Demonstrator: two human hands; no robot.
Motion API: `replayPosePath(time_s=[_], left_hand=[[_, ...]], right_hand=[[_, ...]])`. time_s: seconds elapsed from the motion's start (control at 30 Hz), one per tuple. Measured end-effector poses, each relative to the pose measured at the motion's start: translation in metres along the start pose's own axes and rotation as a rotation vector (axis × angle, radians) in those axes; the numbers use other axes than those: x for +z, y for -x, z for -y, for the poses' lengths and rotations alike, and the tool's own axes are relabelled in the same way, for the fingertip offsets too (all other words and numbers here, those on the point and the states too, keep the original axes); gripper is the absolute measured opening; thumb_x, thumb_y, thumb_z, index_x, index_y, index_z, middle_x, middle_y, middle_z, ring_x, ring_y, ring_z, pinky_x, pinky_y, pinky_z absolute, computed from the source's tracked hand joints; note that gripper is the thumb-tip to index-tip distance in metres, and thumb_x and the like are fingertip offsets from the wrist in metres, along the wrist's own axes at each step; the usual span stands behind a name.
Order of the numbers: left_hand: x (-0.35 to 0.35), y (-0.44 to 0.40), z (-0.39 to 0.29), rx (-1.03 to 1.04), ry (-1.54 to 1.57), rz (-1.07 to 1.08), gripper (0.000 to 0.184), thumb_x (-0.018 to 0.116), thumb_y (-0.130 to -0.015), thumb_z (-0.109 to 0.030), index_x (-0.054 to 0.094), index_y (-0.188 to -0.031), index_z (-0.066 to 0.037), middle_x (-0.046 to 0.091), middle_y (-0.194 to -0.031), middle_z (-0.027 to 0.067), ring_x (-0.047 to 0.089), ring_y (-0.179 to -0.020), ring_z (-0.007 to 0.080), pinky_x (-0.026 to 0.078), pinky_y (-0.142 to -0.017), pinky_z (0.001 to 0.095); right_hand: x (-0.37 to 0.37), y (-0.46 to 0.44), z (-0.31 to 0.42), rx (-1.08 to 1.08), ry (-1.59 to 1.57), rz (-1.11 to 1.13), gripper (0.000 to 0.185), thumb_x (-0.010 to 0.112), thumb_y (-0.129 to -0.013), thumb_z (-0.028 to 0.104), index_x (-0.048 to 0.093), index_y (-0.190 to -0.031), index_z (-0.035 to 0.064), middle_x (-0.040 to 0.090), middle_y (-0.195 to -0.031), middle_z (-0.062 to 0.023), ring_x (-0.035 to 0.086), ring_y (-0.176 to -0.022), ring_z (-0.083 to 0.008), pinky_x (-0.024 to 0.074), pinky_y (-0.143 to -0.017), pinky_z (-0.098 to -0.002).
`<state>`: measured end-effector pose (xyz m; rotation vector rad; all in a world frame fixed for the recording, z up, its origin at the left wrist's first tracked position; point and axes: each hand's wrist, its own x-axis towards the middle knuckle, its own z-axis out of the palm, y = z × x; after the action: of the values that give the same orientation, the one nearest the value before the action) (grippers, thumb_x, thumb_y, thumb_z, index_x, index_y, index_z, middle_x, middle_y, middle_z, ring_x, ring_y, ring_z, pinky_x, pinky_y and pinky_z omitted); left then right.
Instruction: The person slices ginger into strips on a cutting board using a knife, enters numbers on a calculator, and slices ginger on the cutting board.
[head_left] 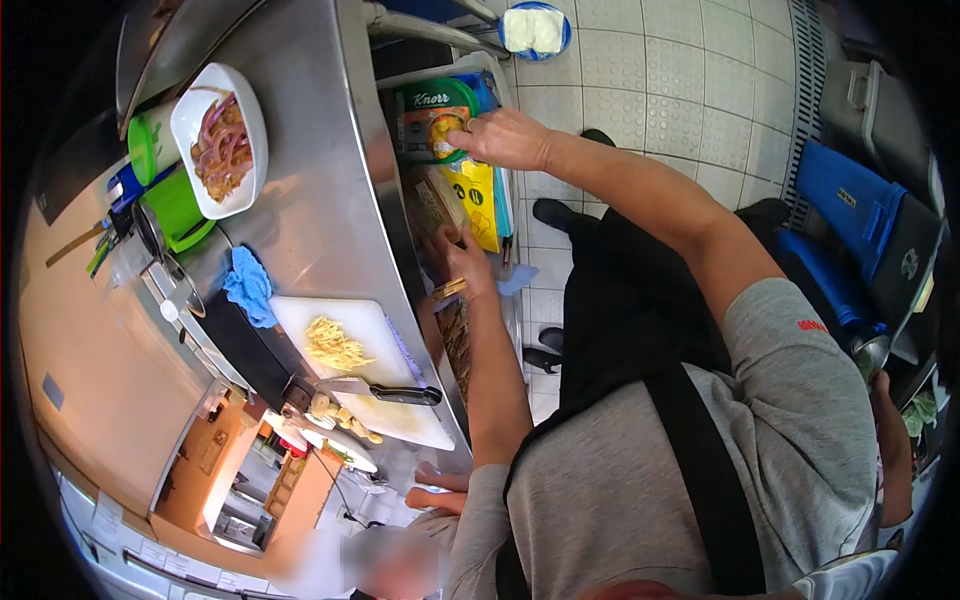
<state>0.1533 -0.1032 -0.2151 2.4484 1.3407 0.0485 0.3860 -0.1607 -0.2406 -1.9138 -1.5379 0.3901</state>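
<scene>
My right hand (503,139) is closed with its fingertips on the edge of a green Knorr package (432,112) that has a food picture on it. Below it in view, my left hand (463,262) reaches in under the counter edge with curled fingers. It is at a clear-wrapped, brownish package (436,200), and its fingertips are partly hidden. Beside both hands lies a yellow packet (477,200) with dark print. All these packages sit in a pale bin (490,66) beneath the steel counter (318,120).
A white cutting board (390,340) on the counter holds pale cut strips (335,344) and a black-handled knife (400,394). Nearby are a bowl (250,185) of sliced onion and a blue cloth (248,286). Another person's hand (435,497) shows at the bottom.
</scene>
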Motion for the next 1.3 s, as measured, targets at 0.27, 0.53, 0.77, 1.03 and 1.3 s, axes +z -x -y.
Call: replayPosePath(time_s=[0.27,0.53,0.77,1.03,1.3], left_hand=[[-0.017,0.037,-0.004,0.163,0.038,-0.001,0.02,0.069,-0.082,-0.01,0.055,-0.09,0.001,0.058,-0.088,0.016,0.057,-0.083,0.0365,0.046,-0.079,0.0457],[-0.023,0.049,-0.006,-0.139,0.476,-0.11,0.021,0.07,-0.089,-0.014,0.054,-0.091,-0.001,0.057,-0.086,0.0069,0.056,-0.08,0.019,0.047,-0.074,0.0318],[-0.026,0.046,0.009,-0.221,0.558,-0.131,0.021,0.065,-0.093,-0.015,0.051,-0.094,0.0,0.052,-0.089,0.0066,0.053,-0.084,0.0183,0.046,-0.076,0.0297],[-0.005,0.039,0.007,-0.099,0.455,-0.145,0.019,0.066,-0.092,-0.012,0.053,-0.097,0.001,0.056,-0.087,0.0063,0.056,-0.08,0.0172,0.047,-0.077,0.0301],[-0.01,0.033,-0.002,0.008,0.308,-0.05,0.025,0.065,-0.086,-0.007,0.057,-0.109,0.001,0.06,-0.102,0.0161,0.059,-0.094,0.0301,0.048,-0.085,0.0369]], right_hand=[[0.006,0.0,-0.001,0.05,-0.089,-0.116,0.028,0.066,-0.085,0.021,0.048,-0.105,0.011,0.063,-0.074,-0.0114,0.066,-0.066,-0.0324,0.0534,-0.057,-0.0427],[0.004,-0.004,-0.001,0.108,-0.207,-0.196,0.033,0.068,-0.086,0.027,0.045,-0.105,0.0116,0.066,-0.076,-0.0135,0.068,-0.07,-0.0348,0.0546,-0.058,-0.0444],[0.0,-0.006,0.0,0.146,-0.34,-0.205,0.031,0.068,-0.087,0.024,0.049,-0.107,0.0118,0.065,-0.079,-0.0134,0.067,-0.071,-0.0351,0.0525,-0.06,-0.0456],[-0.027,-0.02,0.016,0.23,-0.102,0.246,0.022,0.061,-0.085,0.016,0.062,-0.105,0.0066,0.069,-0.087,-0.0178,0.068,-0.081,-0.0363,0.0547,-0.069,-0.0456],[0.01,-0.094,-0.008,0.624,-0.279,0.058,0.022,0.058,-0.084,0.019,0.07,-0.091,0.0011,0.07,-0.098,-0.0209,0.069,-0.093,-0.0336,0.0559,-0.078,-0.0435]])
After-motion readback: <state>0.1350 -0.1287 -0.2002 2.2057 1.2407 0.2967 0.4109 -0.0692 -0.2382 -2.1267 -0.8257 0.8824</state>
